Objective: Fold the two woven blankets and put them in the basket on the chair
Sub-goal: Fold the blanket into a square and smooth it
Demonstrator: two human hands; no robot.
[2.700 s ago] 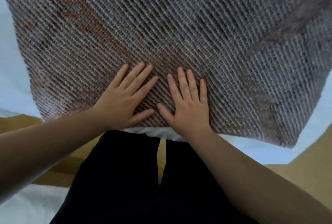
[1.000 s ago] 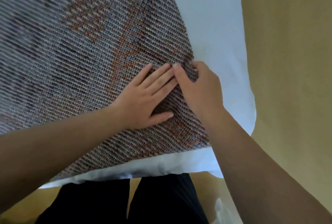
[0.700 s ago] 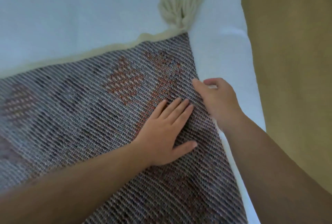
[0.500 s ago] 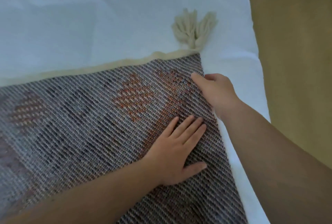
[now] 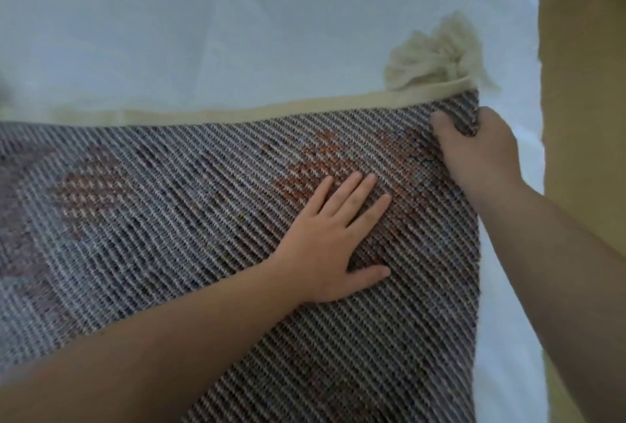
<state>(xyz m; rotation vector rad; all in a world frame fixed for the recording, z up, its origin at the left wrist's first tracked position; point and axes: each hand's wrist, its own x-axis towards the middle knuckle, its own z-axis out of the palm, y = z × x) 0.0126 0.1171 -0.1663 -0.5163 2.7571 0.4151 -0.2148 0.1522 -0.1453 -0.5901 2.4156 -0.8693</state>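
A grey woven blanket [image 5: 176, 212] with orange diamond patches lies spread on the white bed. A cream hem runs along its far edge, and a cream tassel [image 5: 437, 60] sticks out past the far right corner. My left hand [image 5: 335, 239] lies flat on the weave with its fingers spread, holding nothing. Pinching the blanket's right edge just below that corner is my right hand [image 5: 477, 148], thumb on top and fingers curled under the cloth. The second blanket, the basket and the chair are out of view.
The white bed sheet [image 5: 237, 26] stretches away beyond the blanket and shows as a narrow strip along its right side. A tan floor [image 5: 586, 83] lies past the bed's right edge.
My right hand has slid up the blanket's right edge to the tasselled corner and closed on it. My left hand has followed, staying flat. The view has swung toward the far corner.
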